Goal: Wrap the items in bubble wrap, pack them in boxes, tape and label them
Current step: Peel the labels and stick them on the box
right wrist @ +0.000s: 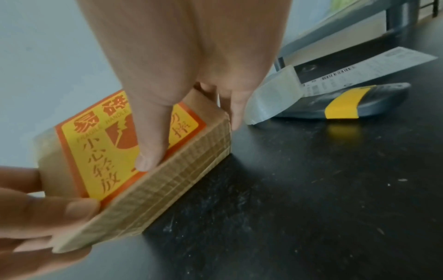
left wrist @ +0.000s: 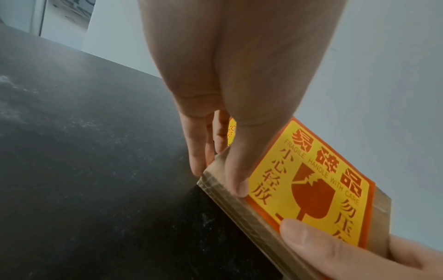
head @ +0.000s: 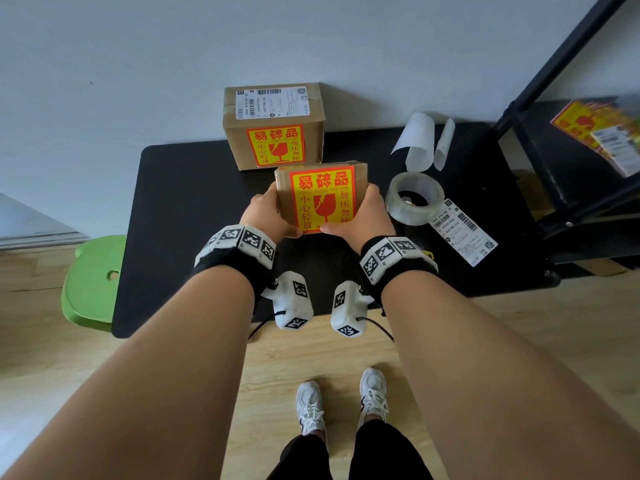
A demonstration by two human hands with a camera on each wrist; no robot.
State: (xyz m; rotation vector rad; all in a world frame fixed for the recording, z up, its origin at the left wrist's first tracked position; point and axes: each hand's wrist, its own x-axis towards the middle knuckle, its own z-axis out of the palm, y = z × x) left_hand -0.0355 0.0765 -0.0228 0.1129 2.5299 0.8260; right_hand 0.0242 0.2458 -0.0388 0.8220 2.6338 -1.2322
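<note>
A small taped cardboard box (head: 285, 188) with a red and yellow fragile sticker (head: 323, 200) is held between both hands over the black table (head: 180, 202). It is tilted so that the sticker faces me. My left hand (head: 266, 213) grips its left side, and in the left wrist view the left hand (left wrist: 218, 170) has its thumb on the sticker (left wrist: 311, 189) and its fingers along the side. My right hand (head: 367, 213) grips the right side the same way, thumb on top of the box (right wrist: 182, 180). The box's lower edge is at or just above the table.
A larger sealed box (head: 273, 126) with a fragile sticker and a shipping label stands behind, against the wall. On the right lie a clear tape roll (head: 414, 199), a loose shipping label (head: 464, 230), curled backing paper (head: 419, 140) and a black tool with a yellow band (right wrist: 342, 104). A black shelf frame (head: 554, 98) stands far right, a green stool (head: 93, 282) on the left.
</note>
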